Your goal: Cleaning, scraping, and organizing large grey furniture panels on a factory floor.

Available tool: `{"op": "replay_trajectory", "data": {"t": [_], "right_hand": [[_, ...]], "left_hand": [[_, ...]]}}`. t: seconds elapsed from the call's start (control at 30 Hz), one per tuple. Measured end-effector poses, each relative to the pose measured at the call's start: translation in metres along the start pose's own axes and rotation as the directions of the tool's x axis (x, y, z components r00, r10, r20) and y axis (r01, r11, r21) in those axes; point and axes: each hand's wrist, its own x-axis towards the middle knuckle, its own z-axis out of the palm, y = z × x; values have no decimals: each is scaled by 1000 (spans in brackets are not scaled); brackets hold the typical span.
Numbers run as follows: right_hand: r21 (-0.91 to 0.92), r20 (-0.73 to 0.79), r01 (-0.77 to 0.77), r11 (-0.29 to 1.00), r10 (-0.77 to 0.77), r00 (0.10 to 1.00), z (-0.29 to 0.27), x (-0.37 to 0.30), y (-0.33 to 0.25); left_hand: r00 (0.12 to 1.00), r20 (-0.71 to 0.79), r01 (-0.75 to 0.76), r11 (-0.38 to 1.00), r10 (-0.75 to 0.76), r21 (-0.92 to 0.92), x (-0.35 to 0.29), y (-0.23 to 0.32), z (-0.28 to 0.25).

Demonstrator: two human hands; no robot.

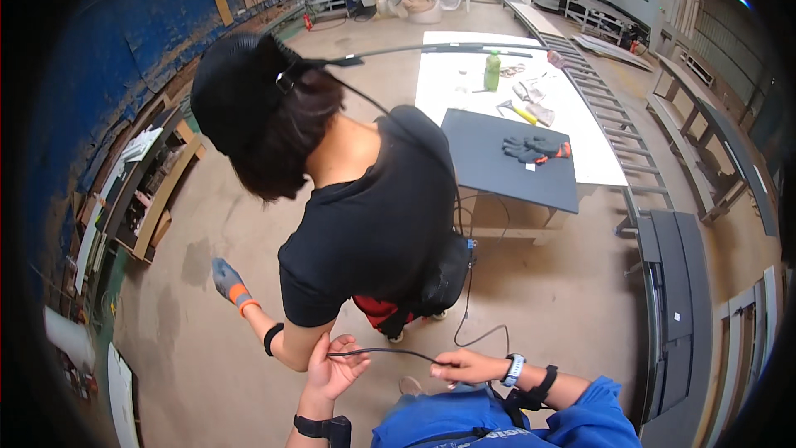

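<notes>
A thin black cable (390, 351) spans the gap between my two hands in a shallow arc. My left hand (334, 372) is palm up, its fingers loosely curled about one part of the cable, close to a co-worker's bare elbow (303, 348). The other part is pinched in my right hand (466, 366), which wears a watch (514, 370) at the wrist. Black straps with small modules circle both my forearms. The co-worker (365, 216) stands with their back to me, in a black cap and black shirt; their left hand wears a grey and orange glove (230, 281).
Beyond the co-worker, a white-topped table (601, 162) carries a dark panel (477, 158), grey gloves (531, 149), a green bottle (492, 71) and a yellow-handled hammer (521, 114). A roller conveyor (613, 120) runs along its right. Another cable (467, 307) hangs from the co-worker's black pouch (448, 274).
</notes>
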Motion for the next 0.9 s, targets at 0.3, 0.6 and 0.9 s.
{"op": "replay_trajectory", "data": {"t": [0.3, 0.6, 0.9], "right_hand": [[67, -37, 138, 988, -136, 990, -29, -22, -127], [-498, 185, 507, 704, -485, 855, -89, -37, -174], [-366, -31, 514, 776, -562, 827, -103, -67, -172]], "left_hand": [[971, 48, -25, 99, -236, 995, 96, -150, 70], [970, 171, -215, 283, 172, 935, 132, -161, 126], [755, 122, -438, 357, 644, 825, 138, -138, 209]]}}
